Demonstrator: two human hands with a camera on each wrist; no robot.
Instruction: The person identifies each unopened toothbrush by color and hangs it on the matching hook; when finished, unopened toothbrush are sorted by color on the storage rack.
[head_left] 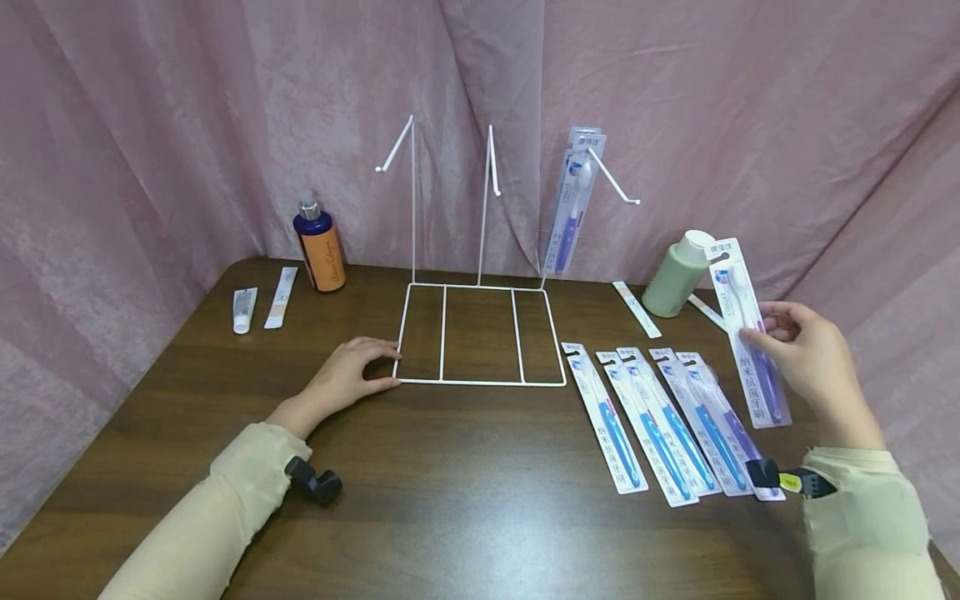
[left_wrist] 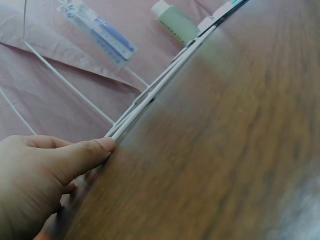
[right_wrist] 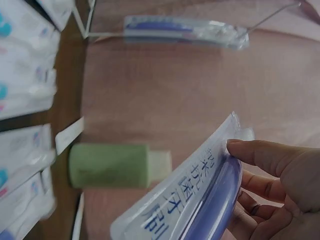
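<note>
In the head view my right hand (head_left: pixel 806 346) pinches a packaged purple toothbrush (head_left: pixel 742 325) by its edge, raised upright over the right of the table. The right wrist view shows the thumb on the front of the pack (right_wrist: pixel 200 185). My left hand (head_left: pixel 341 375) holds the front left corner of a white wire rack (head_left: pixel 487 383), thumb and fingers at the wire. Packaged purple toothbrushes (head_left: pixel 573 208) hang from the rack's right hook (head_left: pixel 615 177). The middle hook (head_left: pixel 493 162) and left hook (head_left: pixel 395 146) carry nothing.
Several packaged toothbrushes (head_left: pixel 607 417) lie in a row on the table right of the rack. Behind them stands a green bottle (head_left: pixel 677 275) near flat white sachets (head_left: pixel 637 309). At left are a blue-orange bottle (head_left: pixel 322 250), a small tube (head_left: pixel 243 310) and another sachet (head_left: pixel 281 297).
</note>
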